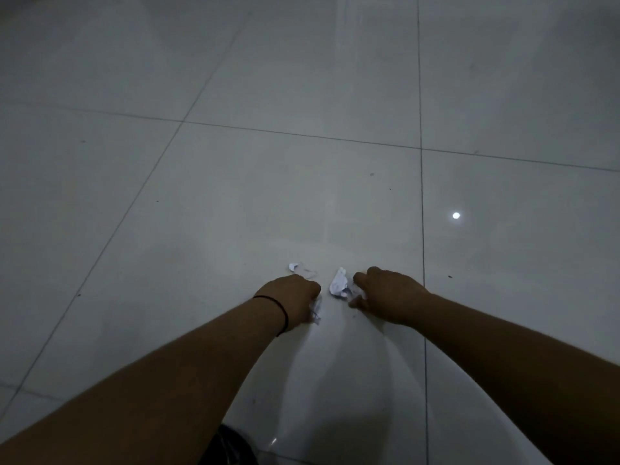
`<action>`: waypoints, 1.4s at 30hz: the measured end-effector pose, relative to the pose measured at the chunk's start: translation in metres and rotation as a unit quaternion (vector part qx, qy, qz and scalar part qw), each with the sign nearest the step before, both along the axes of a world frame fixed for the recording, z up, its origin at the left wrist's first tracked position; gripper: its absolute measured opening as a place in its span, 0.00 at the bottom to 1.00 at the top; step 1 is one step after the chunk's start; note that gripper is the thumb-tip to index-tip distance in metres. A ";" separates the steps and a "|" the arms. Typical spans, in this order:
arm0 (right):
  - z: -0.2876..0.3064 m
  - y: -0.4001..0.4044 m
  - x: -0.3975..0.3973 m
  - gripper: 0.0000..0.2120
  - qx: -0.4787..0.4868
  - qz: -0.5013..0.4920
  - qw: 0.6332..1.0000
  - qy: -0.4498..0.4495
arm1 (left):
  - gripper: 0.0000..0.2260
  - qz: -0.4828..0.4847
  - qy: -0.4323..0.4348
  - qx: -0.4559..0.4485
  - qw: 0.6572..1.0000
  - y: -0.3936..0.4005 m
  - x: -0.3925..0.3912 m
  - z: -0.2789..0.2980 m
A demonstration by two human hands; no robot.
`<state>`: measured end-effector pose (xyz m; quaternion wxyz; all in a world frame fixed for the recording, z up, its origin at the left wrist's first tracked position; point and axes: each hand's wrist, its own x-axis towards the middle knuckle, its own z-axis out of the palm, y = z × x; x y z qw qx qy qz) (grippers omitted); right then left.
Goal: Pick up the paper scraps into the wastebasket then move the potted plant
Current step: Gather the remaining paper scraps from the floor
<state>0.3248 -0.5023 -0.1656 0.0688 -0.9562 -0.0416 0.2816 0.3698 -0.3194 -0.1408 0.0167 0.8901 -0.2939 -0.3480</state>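
White paper scraps lie on the grey tiled floor. My left hand, with a black band on its wrist, is closed around crumpled scraps that stick out below the fingers. My right hand rests palm down on the floor, its fingers and thumb pinching a crumpled white scrap. A smaller torn scrap lies loose just beyond my left hand. Neither the wastebasket nor the potted plant is in view.
Glossy grey floor tiles with thin dark grout lines fill the view. A bright round light reflection shows to the right. A dark object is partly visible at the bottom edge between my forearms.
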 end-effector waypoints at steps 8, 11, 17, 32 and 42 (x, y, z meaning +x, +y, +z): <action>0.010 -0.021 0.006 0.10 0.081 -0.118 0.989 -0.047 | 0.10 0.045 -0.044 -0.109 0.992 0.018 0.007 0.007; 0.019 -0.018 0.015 0.10 0.105 -0.123 0.983 -0.084 | 0.11 0.128 -0.058 -0.128 0.982 0.033 0.022 0.010; 0.025 0.005 0.020 0.14 0.103 -0.059 0.987 -0.110 | 0.17 0.151 -0.094 -0.089 0.980 0.051 0.039 0.010; -0.001 0.032 0.013 0.13 0.020 -0.018 0.999 -0.037 | 0.20 0.170 -0.012 -0.094 0.981 0.021 0.028 -0.017; 0.010 0.020 0.024 0.05 0.151 -0.120 0.975 -0.112 | 0.07 0.166 -0.062 -0.067 0.982 0.039 0.037 -0.025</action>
